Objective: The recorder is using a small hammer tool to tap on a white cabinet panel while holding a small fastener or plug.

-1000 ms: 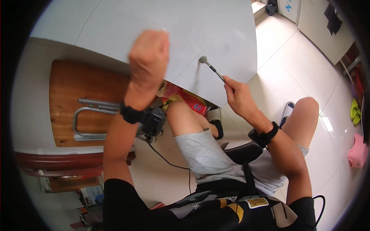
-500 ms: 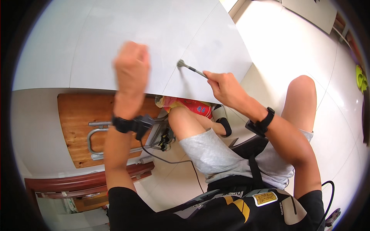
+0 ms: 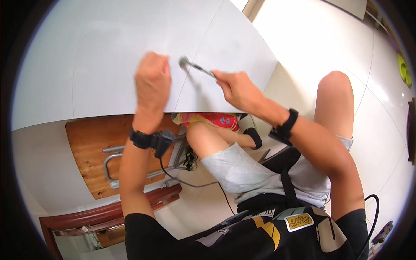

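My right hand (image 3: pixel 239 89) is closed around the thin handle of a small tool (image 3: pixel 203 71). The tool has a rounded grey head and a dark band on its shaft; its exact kind is not clear. Its head points left over the white tabletop (image 3: pixel 117 43) and casts a shadow there. To the left of it, my left hand (image 3: pixel 152 82) is closed with the fingers curled in. Whatever those fingers may hold is hidden behind the hand. Both wrists carry black strapped devices.
Below the tabletop's near edge are a wooden panel (image 3: pixel 97 151) with metal tube legs, and a red and yellow bag (image 3: pixel 212 120). A cable (image 3: pixel 193 185) hangs from my left wrist device. My bare knees are beside the table; green slippers (image 3: pixel 404 69) lie at the far right.
The tool and my right hand have shifted left and slightly up, nearer my left hand. My left hand has moved slightly right. The whole view has also shifted a little.
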`<state>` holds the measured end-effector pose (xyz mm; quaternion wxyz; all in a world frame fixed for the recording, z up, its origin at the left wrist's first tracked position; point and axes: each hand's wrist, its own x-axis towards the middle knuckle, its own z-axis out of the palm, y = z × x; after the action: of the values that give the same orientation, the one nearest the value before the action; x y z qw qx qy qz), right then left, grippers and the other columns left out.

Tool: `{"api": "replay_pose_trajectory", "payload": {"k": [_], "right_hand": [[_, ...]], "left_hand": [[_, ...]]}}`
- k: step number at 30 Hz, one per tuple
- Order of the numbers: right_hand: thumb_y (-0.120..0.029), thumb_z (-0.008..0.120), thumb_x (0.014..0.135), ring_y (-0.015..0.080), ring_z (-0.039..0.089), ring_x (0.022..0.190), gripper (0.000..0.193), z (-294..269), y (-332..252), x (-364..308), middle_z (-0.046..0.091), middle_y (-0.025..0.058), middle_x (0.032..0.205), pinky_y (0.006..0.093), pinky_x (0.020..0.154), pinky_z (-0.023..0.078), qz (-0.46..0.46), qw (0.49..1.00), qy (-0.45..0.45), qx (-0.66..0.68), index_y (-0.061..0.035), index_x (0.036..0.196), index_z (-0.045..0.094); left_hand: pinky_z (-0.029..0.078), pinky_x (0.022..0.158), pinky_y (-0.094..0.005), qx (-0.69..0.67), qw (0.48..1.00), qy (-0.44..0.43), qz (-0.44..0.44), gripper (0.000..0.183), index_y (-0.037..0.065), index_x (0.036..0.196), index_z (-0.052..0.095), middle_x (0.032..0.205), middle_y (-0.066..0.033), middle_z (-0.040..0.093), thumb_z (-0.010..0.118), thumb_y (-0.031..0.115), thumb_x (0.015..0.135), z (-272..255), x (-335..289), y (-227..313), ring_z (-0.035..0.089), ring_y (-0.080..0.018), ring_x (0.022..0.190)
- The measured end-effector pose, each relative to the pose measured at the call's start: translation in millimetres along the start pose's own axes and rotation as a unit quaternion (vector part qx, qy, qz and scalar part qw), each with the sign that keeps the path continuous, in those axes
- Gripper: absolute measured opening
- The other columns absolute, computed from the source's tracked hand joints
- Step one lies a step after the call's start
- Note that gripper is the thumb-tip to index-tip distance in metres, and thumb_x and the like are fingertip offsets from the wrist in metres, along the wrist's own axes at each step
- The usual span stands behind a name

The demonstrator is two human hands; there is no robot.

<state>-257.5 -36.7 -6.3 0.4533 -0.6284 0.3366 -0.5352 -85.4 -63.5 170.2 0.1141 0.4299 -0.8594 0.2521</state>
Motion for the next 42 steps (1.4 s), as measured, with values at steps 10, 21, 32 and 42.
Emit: {"api": "replay_pose_trajectory", "payload": {"k": [10,21,32,42], "right_hand": [[-0.009,0.054,0.098,0.0508,0.059,0.077,0.014,24.1,16.4,-17.2,0.061,0.0325,0.081,0.052,0.07,0.048,0.083,0.996,-0.001,0.038,0.0027,0.099,0.061],[-0.008,0.052,0.095,0.0537,0.058,0.077,0.016,12.8,21.4,-2.0,0.059,0.0329,0.079,0.0546,0.07,0.048,0.075,0.995,0.04,0.043,0.0043,0.091,0.061],[-0.009,0.054,0.096,0.0507,0.055,0.068,0.015,17.2,45.2,4.8,0.055,0.0321,0.074,0.049,0.064,0.047,0.004,0.997,0.076,0.017,0.0025,0.099,0.064],[-0.007,0.054,0.094,0.0459,0.067,0.078,0.029,21.4,32.0,-17.1,0.062,0.0334,0.085,0.0478,0.071,0.052,0.081,0.995,-0.04,0.035,0.0015,0.117,0.07]], "left_hand": [[0.052,0.07,-0.0405,-0.012,0.994,-0.105,-0.016,0.007,-0.001,0.089,0.069,0.086,-0.015,0.064,0.068,-0.005,0.083,30.1,-24.4,14.5,0.064,-0.0346,0.079],[0.052,0.07,-0.041,-0.011,0.997,-0.069,-0.028,0.007,-0.002,0.089,0.071,0.088,-0.0159,0.066,0.069,-0.004,0.083,21.6,15.3,6.1,0.065,-0.0347,0.08],[0.052,0.07,-0.0419,-0.019,0.998,-0.06,-0.006,0.006,-0.003,0.09,0.07,0.088,-0.017,0.065,0.066,-0.004,0.085,33.2,42.8,12.2,0.064,-0.0366,0.079],[0.053,0.08,-0.0428,0.008,0.981,-0.191,0.023,0.013,-0.003,0.098,0.072,0.096,-0.0169,0.067,0.064,-0.003,0.088,41.7,1.2,10.8,0.065,-0.0369,0.093]]}}
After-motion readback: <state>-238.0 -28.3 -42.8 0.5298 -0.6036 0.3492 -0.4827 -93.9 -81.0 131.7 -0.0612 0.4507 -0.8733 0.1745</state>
